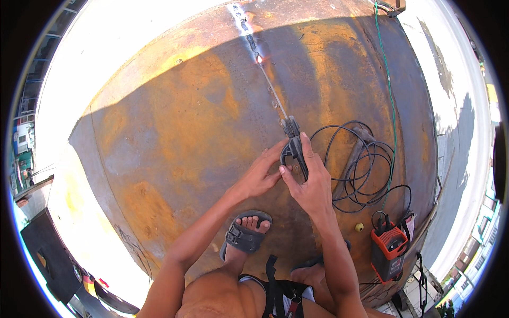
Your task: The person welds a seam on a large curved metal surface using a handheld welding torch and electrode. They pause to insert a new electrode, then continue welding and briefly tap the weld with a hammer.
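A black welding electrode holder (291, 128) is held between my two hands in the middle of the view. My right hand (314, 190) is closed round its handle from the right, thumb and index finger along it. From the left, my left hand (262, 172) has its fingers closed against the holder and its lever. A thin welding electrode (274, 92) runs from the jaws up and away. Its far tip glows orange at the near end of a weld seam (245, 26), which looks dark and patchy with a bright white edge. Rusty sheet metal (196, 122) lies under everything.
Black cable (366, 185) lies in loose coils on the right, over a dark bar-like tool (350, 164). An orange and black welding machine (389, 246) stands near right, beside a small yellow round object (359, 227). A green cord (388, 79) runs along the right. My sandalled foot (246, 233) is below my hands.
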Action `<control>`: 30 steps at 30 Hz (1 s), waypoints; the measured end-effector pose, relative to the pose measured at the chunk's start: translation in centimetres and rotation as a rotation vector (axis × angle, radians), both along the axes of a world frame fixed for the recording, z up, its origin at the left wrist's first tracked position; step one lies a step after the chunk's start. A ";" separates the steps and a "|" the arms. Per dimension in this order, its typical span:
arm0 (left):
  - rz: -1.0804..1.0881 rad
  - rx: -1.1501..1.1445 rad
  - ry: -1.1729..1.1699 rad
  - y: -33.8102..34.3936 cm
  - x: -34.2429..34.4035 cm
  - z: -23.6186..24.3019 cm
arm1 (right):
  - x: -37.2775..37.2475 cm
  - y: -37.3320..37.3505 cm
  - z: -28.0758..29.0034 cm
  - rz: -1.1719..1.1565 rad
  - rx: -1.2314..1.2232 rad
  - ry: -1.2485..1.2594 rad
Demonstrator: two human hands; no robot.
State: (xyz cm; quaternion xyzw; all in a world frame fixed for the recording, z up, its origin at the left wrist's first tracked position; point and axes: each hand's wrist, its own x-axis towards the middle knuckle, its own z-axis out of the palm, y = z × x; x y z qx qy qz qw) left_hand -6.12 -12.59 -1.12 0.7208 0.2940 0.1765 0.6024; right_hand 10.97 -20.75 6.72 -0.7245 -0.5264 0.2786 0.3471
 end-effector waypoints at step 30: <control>-0.001 0.016 0.017 0.2 0.1 0.6 | 0.0 -0.1 0.2 0.002 -0.030 0.001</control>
